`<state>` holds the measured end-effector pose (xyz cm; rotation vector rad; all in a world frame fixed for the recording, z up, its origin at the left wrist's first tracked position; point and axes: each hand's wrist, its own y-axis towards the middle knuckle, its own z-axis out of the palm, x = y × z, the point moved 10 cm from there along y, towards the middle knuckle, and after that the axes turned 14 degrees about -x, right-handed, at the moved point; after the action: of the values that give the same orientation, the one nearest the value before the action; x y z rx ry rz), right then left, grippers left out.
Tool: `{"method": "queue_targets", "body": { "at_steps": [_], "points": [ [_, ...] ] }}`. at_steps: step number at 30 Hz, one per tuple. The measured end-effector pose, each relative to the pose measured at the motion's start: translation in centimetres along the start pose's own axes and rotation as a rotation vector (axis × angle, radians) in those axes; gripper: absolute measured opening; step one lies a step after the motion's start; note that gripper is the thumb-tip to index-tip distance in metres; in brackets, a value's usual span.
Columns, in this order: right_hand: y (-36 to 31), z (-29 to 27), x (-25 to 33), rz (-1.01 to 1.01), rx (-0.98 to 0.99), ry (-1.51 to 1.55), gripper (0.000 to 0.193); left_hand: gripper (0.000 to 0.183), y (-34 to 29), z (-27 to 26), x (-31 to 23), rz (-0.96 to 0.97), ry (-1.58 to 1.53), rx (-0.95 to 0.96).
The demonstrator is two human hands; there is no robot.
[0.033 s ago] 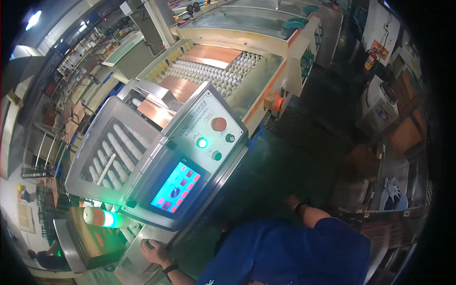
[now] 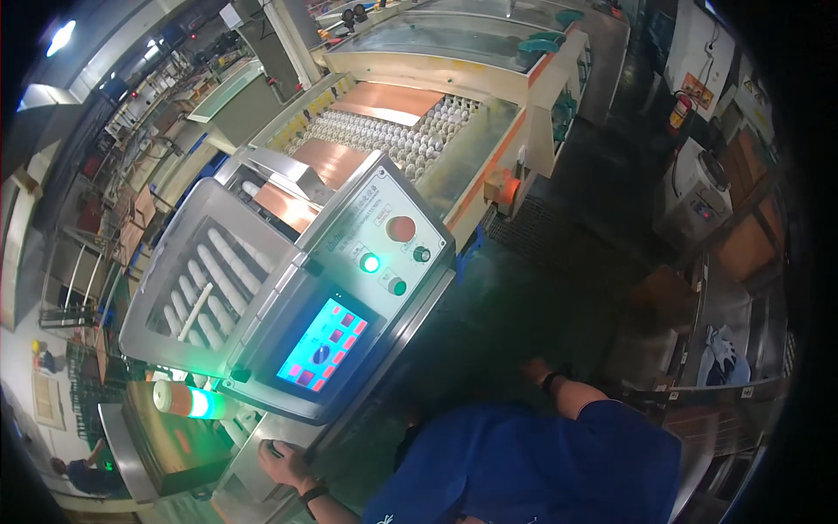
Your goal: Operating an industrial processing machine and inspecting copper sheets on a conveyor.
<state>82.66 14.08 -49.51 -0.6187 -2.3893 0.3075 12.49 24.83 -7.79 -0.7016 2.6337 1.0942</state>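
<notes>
My left hand (image 2: 285, 465) rests on the metal ledge (image 2: 249, 476) at the near end of a conveyor machine, fingers apart; a small dark patch shows at the fingers, and I cannot make out what it is. Beside it stands a grey control box with a lit touch screen (image 2: 321, 347), a red push button (image 2: 401, 229) and a green lit button (image 2: 371, 263). My right hand (image 2: 535, 371) hangs over the dark floor, loosely open and touching nothing visible. Under a clear hood (image 2: 140, 306) lie white rollers (image 2: 231, 262). Copper-coloured sheets (image 2: 388, 100) lie on the roller bed behind.
A signal lamp (image 2: 188, 400), glowing green, sticks out by the box's near corner. Wooden board (image 2: 179, 437) lies at the near left. On the right are a shelf with gloves (image 2: 723, 356), a white machine (image 2: 698, 192) and a fire extinguisher (image 2: 680, 110). Another person (image 2: 92, 476) is far left.
</notes>
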Motion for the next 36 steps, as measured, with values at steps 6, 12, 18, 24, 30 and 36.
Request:
{"method": "queue_targets", "body": {
  "at_steps": [6,12,18,24,30,36],
  "points": [
    [-0.2,-1.4,-0.4,0.073,-0.100,0.084,0.035,0.030,0.0,0.3,0.4,-0.003,0.009,-0.009],
    [-0.2,0.8,-1.4,-0.037,0.067,-0.110,0.040,0.026,0.1,-0.4,-0.5,0.033,-0.019,-0.055],
    [-1.0,1.8,-1.9,-0.367,-0.035,-0.362,0.026,0.027,0.0,-0.5,-0.8,0.032,-0.019,-0.045],
    [-0.6,-0.7,-1.7,-0.033,0.062,-0.255,0.032,0.027,-0.5,-0.8,0.0,0.000,0.024,-0.062],
    [-0.9,1.2,-1.9,-0.441,0.106,-0.404,0.045,0.030,-0.6,-0.2,1.6,0.039,0.035,-0.137],
    [-1.2,0.2,-0.2,-0.567,0.089,-0.536,0.024,0.019,0.2,-1.6,-0.3,0.070,-0.036,-0.195]
  ]
}}
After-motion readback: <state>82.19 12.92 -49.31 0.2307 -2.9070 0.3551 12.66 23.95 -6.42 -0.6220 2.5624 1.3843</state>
